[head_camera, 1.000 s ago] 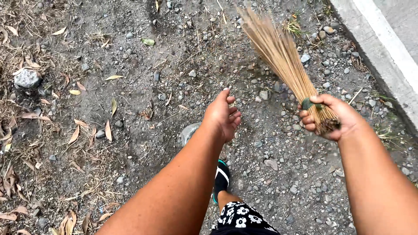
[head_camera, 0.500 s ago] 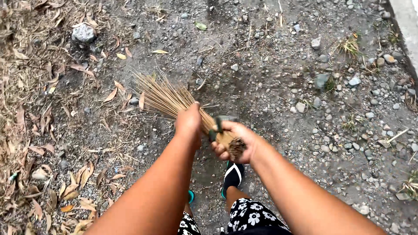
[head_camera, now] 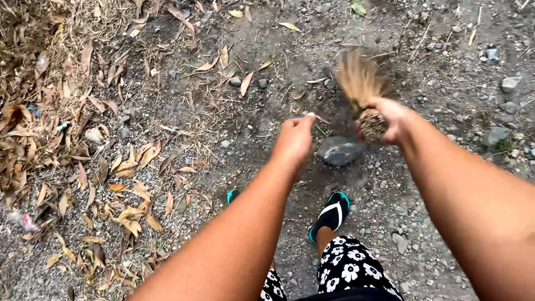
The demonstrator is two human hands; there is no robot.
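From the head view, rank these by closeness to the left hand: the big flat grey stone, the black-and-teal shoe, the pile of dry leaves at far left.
Measured from the left hand:
1. Flat grey stone, just to its right on the ground.
2. Black-and-teal shoe, below and slightly right.
3. Dry leaf pile, far across at the left edge.

Half a second ago your left hand [head_camera: 295, 139] was clasped over the stick broom [head_camera: 362, 89] beside your right hand [head_camera: 387, 120]; now it has let go and hangs loosely curled, apart from the bundle. Your right hand alone grips the bound end, and it has swung from the middle of your view up toward the right. The bristles, which then fanned out to the left over the dry leaves [head_camera: 128, 161], now point away from you and are blurred. A flat grey stone [head_camera: 340, 150] has come into view between your hands.
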